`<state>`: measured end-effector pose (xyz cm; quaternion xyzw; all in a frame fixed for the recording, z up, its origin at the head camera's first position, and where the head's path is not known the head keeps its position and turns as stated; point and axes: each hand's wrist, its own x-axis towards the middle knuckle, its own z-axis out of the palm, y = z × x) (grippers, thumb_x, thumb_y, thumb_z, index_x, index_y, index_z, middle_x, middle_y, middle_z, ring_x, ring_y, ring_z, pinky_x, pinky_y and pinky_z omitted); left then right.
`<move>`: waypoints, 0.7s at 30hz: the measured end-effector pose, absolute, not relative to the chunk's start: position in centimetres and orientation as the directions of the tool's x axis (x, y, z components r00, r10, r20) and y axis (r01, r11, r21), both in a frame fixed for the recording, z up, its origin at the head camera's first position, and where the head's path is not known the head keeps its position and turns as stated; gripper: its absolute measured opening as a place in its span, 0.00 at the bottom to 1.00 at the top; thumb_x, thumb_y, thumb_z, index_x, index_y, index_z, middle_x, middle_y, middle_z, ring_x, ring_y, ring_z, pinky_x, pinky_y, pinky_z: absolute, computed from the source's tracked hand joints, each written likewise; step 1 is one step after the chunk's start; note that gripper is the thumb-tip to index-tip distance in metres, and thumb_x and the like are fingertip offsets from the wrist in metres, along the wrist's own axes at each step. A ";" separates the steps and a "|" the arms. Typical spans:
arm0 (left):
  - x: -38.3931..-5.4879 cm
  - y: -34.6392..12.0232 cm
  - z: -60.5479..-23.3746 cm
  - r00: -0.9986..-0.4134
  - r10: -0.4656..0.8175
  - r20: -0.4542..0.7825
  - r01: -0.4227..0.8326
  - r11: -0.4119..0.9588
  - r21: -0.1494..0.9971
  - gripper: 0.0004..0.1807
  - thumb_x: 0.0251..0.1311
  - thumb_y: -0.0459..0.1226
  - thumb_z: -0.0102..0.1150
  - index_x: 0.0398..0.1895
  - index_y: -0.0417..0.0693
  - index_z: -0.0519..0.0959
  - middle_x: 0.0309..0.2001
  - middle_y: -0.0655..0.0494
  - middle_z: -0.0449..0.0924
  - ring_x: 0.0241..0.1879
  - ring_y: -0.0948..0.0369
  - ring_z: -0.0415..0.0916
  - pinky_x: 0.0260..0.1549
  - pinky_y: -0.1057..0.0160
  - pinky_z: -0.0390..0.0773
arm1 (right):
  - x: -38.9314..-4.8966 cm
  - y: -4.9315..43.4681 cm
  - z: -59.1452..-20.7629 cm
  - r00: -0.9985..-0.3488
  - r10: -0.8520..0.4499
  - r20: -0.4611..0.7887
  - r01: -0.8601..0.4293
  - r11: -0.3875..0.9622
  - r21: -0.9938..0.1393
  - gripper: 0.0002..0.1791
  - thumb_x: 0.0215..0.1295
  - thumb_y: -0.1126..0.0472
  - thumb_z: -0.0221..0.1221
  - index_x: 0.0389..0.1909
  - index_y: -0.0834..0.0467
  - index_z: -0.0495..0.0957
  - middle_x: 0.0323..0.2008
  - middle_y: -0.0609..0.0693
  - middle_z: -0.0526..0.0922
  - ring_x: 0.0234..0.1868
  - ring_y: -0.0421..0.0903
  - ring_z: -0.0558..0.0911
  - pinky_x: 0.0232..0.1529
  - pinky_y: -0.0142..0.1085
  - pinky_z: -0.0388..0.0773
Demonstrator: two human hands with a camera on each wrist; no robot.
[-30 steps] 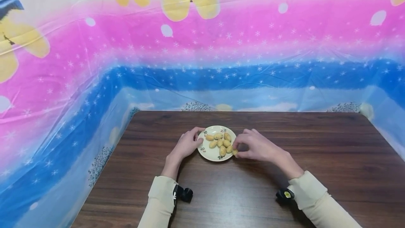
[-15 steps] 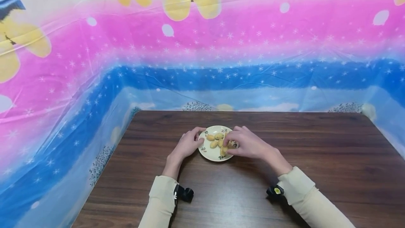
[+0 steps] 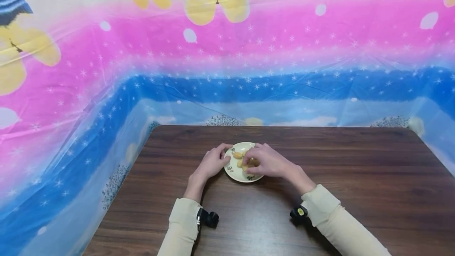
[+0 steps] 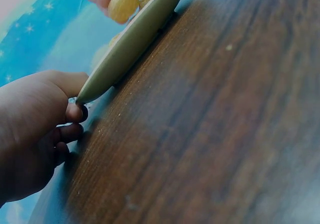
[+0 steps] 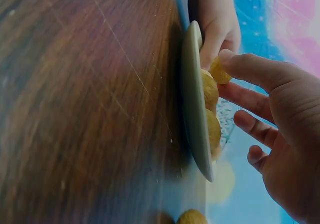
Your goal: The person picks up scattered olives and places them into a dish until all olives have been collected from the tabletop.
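Observation:
A small cream plate with dark printed marks (image 3: 234,174) sits on the table, bearing several yellow-brown oval pieces that look like dried fruit (image 3: 237,155). My left hand (image 3: 211,162) grips its left rim, thumb above and fingers beneath, as the left wrist view shows. Over the right part of the plate, my right hand (image 3: 271,161) pinches one oval fruit piece (image 5: 220,71) between thumb and forefinger, its other fingers loosely bent. That piece (image 4: 123,6) is just above the others. From the head, the right hand hides much of the pile.
The dark wood-grain table (image 3: 355,177) has rounded far corners. A pink and blue printed cloth (image 3: 227,88) hangs behind and along the sides. Another yellow-brown rounded thing (image 5: 192,217) shows at the bottom of the right wrist view, cut off by the frame.
My right hand has moved left from the plate's right edge to over the pile, with the fruit piece pinched. The left hand keeps its grip on the rim.

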<state>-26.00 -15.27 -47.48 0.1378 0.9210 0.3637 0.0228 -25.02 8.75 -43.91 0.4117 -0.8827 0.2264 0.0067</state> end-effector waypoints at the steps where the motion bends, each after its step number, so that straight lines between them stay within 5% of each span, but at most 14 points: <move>1: -26.0 -15.2 -47.5 -0.961 0.271 0.056 0.236 0.699 0.675 0.22 0.68 0.41 0.54 0.65 0.56 0.75 0.26 0.60 0.68 0.24 0.62 0.62 0.35 0.61 0.63 | -25.1 8.6 -44.0 -0.664 -0.722 0.193 -0.726 0.563 -0.395 0.07 0.59 0.51 0.69 0.38 0.42 0.84 0.38 0.32 0.83 0.41 0.39 0.73 0.45 0.39 0.65; 15: -26.1 -15.2 -47.7 -0.962 0.266 0.061 0.237 0.704 0.670 0.23 0.67 0.41 0.55 0.65 0.57 0.75 0.24 0.60 0.67 0.24 0.62 0.62 0.42 0.58 0.62 | -25.6 7.3 -44.7 -0.676 -0.700 0.230 -0.734 0.611 -0.298 0.08 0.56 0.53 0.70 0.37 0.44 0.85 0.37 0.37 0.85 0.36 0.40 0.70 0.39 0.37 0.61; 21: -26.0 -15.2 -47.6 -0.962 0.264 0.064 0.238 0.706 0.667 0.23 0.67 0.41 0.55 0.65 0.57 0.75 0.25 0.60 0.67 0.23 0.62 0.62 0.37 0.61 0.63 | -25.5 7.7 -44.3 -0.680 -0.694 0.236 -0.730 0.612 -0.304 0.08 0.57 0.52 0.70 0.38 0.44 0.86 0.38 0.36 0.85 0.37 0.39 0.71 0.41 0.37 0.64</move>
